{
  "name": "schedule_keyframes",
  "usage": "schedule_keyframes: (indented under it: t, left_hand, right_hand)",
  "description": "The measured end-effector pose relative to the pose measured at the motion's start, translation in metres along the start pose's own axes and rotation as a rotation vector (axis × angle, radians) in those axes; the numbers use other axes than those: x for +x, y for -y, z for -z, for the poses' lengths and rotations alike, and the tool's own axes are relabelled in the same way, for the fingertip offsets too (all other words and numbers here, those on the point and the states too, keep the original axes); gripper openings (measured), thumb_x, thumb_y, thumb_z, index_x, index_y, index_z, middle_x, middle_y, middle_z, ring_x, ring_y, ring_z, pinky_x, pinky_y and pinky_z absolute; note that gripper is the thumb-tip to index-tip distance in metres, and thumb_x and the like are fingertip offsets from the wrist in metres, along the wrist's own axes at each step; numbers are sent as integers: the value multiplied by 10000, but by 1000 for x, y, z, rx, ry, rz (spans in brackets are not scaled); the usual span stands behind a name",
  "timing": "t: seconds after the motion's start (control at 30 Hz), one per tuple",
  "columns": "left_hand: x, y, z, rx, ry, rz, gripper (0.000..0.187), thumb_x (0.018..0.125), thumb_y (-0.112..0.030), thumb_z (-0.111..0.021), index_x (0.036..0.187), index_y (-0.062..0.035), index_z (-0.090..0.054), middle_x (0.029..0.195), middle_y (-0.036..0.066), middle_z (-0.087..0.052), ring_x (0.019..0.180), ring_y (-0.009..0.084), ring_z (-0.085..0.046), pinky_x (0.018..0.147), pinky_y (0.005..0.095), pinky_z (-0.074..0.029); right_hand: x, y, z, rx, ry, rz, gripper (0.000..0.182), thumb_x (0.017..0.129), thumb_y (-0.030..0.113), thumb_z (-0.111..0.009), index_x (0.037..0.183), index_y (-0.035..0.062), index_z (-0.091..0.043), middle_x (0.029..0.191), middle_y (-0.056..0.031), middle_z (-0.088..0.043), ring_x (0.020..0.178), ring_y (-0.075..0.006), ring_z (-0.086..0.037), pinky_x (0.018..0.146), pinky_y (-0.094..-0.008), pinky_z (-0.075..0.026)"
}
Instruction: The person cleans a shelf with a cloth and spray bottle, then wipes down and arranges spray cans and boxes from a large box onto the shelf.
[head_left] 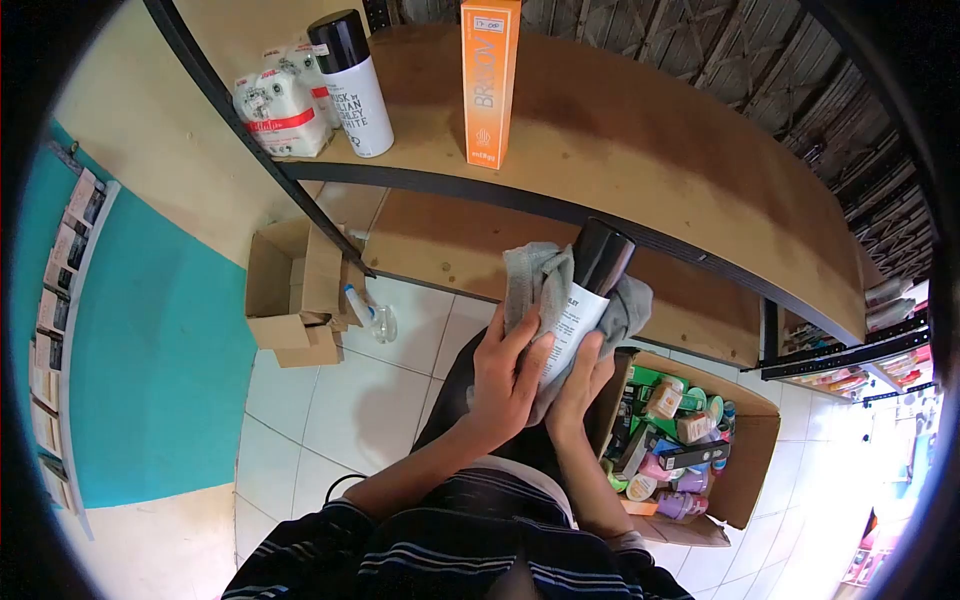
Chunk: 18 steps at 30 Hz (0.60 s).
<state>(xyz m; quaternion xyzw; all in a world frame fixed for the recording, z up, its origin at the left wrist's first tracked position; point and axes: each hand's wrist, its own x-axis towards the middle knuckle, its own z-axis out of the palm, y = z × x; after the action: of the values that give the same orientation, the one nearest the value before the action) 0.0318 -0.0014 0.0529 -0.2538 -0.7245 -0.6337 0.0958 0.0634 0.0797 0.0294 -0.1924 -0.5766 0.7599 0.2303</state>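
A white spray can with a black cap [578,335] is tilted in front of my body, held between both hands. My left hand [508,375] has its fingers wrapped round the can's left side, with a grey cloth [536,275] bunched against it. From the right, my right hand [582,385] grips the lower part of the can, and more of the cloth spreads out behind it. Printed text shows on the can's white body. The cloth is partly hidden behind the can and fingers.
On the upper shelf [600,150] stand a similar can [360,105], an orange box [490,85] and white packs [285,115]. An open carton [755,460] of products is at right; another carton [290,275] and a spray bottle [378,318] are on the floor at left.
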Motion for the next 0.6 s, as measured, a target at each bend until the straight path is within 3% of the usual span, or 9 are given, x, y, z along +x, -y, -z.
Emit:
schedule_keyframes:
  t: [0.07, 0.2, 0.27, 0.3, 0.37, 0.4, 0.47, 0.5, 0.6]
  left_hand:
    - [-1, -2, -2, -7, -33, -61, 227, 835, -89, -446, 982, 75, -498, 936, 193, -473, 794, 262, -506, 660, 319, -397]
    - [-6, -7, 2, -47, 39, 5, 263, 830, -86, -451, 1039, 58, -515, 1016, 237, -457, 781, 263, -522, 644, 327, -409]
    - [-8, -17, 6, 20, 284, -120, 441, 829, -103, -459, 1234, 44, -361, 1135, 279, -397, 919, 279, -502, 773, 334, -394]
    - [-9, -17, 6, 19, 284, -126, 441, 829, -103, -459, 1234, 44, -361, 1135, 279, -397, 919, 279, -502, 773, 334, -394]
    - [-10, -17, 6, -139, 176, -102, 616, 814, -184, -497, 1280, 94, -206, 1195, 307, -360, 1042, 395, -458, 870, 356, -370]
    - [-11, -20, 6, -140, 179, -98, 616, 814, -184, -497, 1280, 94, -206, 1195, 307, -360, 1042, 395, -458, 870, 356, -370]
    - [-4, -27, 4, -312, 166, -49, 770, 811, -230, -506, 1286, 122, -13, 1240, 328, -296, 1147, 411, -349, 965, 369, -263]
    - [0, -25, 4, -314, 169, -51, 770, 811, -230, -506, 1286, 122, -13, 1240, 328, -296, 1147, 411, -349, 965, 369, -263]
    - [6, -18, 8, 47, 202, -24, 791, 803, -265, -532, 1289, 106, -31, 1295, 335, -158, 1205, 440, -222, 992, 440, -192]
  right_hand:
    - [-6, 2, -12, -67, -47, 382, 482, 879, 336, -428, 1179, -36, -367, 1135, -126, -442, 982, -157, -443, 856, -281, -347]
    - [10, 15, 4, -166, 76, 304, 518, 853, 228, -472, 1255, -41, -286, 1191, -144, -426, 1054, -183, -422, 909, -296, -306]
    - [16, 29, 9, -136, 107, 238, 513, 856, 235, -470, 1255, -37, -296, 1190, -143, -431, 1058, -179, -417, 909, -293, -306]
    - [17, 35, 9, -105, 140, 172, 509, 858, 242, -468, 1255, -33, -305, 1190, -142, -435, 1063, -176, -413, 909, -290, -305]
    - [17, 41, 9, -51, 134, 133, 492, 865, 246, -459, 1254, -22, -323, 1178, -138, -448, 1061, -176, -418, 907, -289, -310]
    - [17, 45, 9, 46, 124, 77, 488, 866, 238, -459, 1259, -15, -319, 1179, -132, -447, 1057, -178, -421, 907, -289, -313]
    - [16, 42, 10, 200, 63, -21, 484, 863, 218, -463, 1269, 2, -309, 1182, -123, -441, 1041, -186, -434, 903, -291, -323]
    - [14, 42, 9, 200, 60, -17, 484, 863, 218, -463, 1269, 2, -309, 1182, -123, -441, 1041, -186, -434, 903, -291, -323]
    - [7, 48, 8, 95, 79, 55, 473, 868, 213, -463, 1262, 1, -310, 1173, -125, -444, 1029, -170, -441, 879, -281, -345]
